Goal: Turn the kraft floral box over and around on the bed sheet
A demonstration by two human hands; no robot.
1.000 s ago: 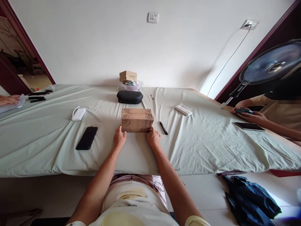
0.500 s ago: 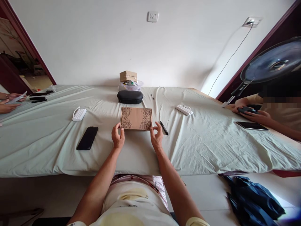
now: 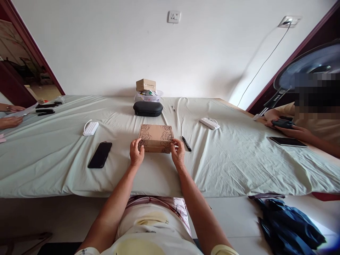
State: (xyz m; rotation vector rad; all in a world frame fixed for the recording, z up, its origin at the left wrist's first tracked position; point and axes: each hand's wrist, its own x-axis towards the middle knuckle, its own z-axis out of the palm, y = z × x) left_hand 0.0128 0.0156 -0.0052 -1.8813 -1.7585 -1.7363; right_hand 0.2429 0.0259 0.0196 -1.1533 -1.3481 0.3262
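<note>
A brown cardboard box point(image 3: 156, 136) with black scribbled drawings lies flat on the pale green table cover point(image 3: 66, 166), straight in front of me. My left hand point(image 3: 136, 153) grips its near left corner, fingers curled over the edge. My right hand point(image 3: 177, 152) grips the near right corner in the same way. A black pen point(image 3: 186, 143) lies just right of the box, close to my right hand.
A black phone point(image 3: 100, 154) lies to the left, a white pouch point(image 3: 90, 127) behind it. A black case point(image 3: 148, 108) and a small box point(image 3: 145, 85) on a bag sit at the back. Another person's hands point(image 3: 287, 128) with a tablet point(image 3: 288, 141) are at right; other hands point(image 3: 10, 117) at left.
The box stood on its long side, was tipped up towards me between both hands, and now lies flat on the cover with my hands on its near corners.
</note>
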